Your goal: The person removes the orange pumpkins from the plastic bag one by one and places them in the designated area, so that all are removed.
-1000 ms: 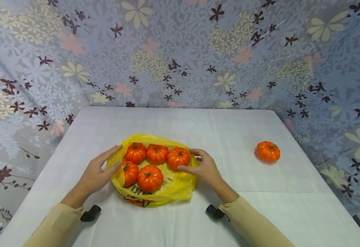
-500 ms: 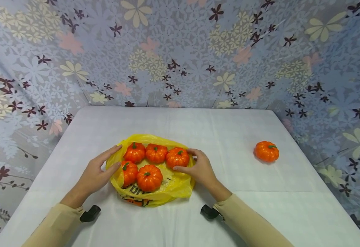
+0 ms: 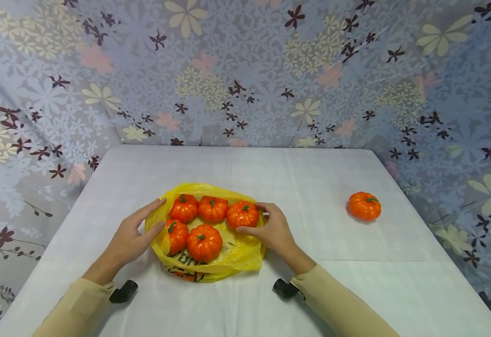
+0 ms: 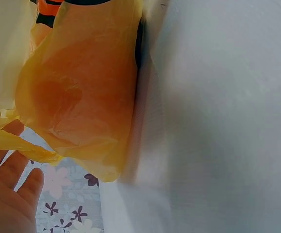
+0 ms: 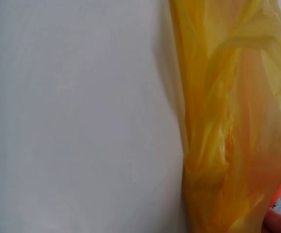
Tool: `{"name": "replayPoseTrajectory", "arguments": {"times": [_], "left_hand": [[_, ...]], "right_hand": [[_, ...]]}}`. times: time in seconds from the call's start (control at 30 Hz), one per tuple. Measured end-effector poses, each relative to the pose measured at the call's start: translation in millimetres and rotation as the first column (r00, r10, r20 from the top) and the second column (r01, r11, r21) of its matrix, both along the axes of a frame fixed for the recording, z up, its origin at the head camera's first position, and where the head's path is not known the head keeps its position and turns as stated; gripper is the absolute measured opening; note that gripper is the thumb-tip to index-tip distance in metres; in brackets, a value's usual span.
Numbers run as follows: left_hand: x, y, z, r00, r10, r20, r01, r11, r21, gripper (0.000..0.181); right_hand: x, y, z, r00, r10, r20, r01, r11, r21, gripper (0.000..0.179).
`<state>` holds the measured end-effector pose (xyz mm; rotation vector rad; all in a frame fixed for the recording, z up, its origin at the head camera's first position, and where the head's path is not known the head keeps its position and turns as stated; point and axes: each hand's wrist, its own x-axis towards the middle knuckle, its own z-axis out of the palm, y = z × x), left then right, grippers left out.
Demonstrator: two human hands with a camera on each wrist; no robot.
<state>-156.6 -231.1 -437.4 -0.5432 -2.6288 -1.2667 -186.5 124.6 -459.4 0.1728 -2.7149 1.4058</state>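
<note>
A yellow plastic bag (image 3: 241,263) sits on the white-covered bench (image 3: 313,178) with its mouth wide, and inside it lie five orange pumpkins (image 3: 204,243); a lone pumpkin (image 3: 364,206) rests on the bench well apart, to the right. The left hand (image 3: 132,238) touches the left rim, its fingers nearly straight and the thumb apart from them. The right hand (image 3: 279,232) is at the right rim, thumb apart from the bent fingers and close against the rightmost pumpkin (image 3: 242,215); I cannot tell whether they clamp this pumpkin, the rim, or nothing. The bag wall looks thin and soft, so I judge that it could fold inward over the pumpkins if either hand lets go. A strong pull on one side might stretch or tear the film, or tip the bag so that a pumpkin rolls out over the low edge. The pumpkins are round, ribbed and glossy, with small green stems (image 3: 201,237); such a smooth skin may slip under the fingers. The film is wrinkled and half transparent, with black print (image 4: 45,20), while the bench cover appears matt.
</note>
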Motion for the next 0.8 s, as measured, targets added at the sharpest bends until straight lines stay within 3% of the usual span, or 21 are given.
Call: {"name": "replayPoseTrajectory", "arguments": {"times": [0.8], "left_hand": [[-0.2,2.1,2.3,1.0,0.004,0.014,-0.003,1.0,-0.011,0.053]], "right_hand": [[1.8,20,27.9,0.998,0.015,-0.066,-0.019,0.998,-0.067,0.078]]}}
